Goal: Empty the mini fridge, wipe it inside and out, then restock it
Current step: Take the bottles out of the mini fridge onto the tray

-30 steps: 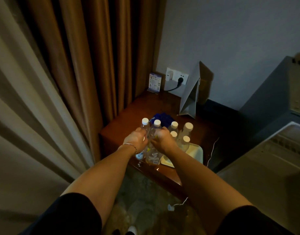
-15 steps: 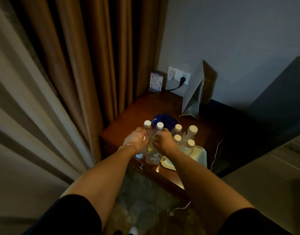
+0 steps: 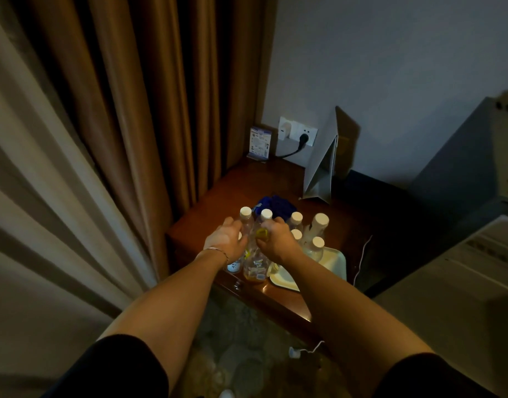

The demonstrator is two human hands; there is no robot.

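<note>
Left hand (image 3: 228,239) curled round a white-capped bottle (image 3: 245,219), right hand (image 3: 275,242) gripping a yellow-capped bottle (image 3: 255,262); both at the wooden table's (image 3: 207,208) front edge. More white-capped bottles (image 3: 319,225) just right, cream tray (image 3: 333,261) beside, blue cloth (image 3: 277,203) behind.

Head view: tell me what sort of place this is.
Probably a hotel guest room. Long brown and beige floor-length curtains hang beside a small dark wooden side table, which carries a cluster of white-capped clear plastic bottles and a small blue-and-white printed card stand by the white wall socket.
</note>
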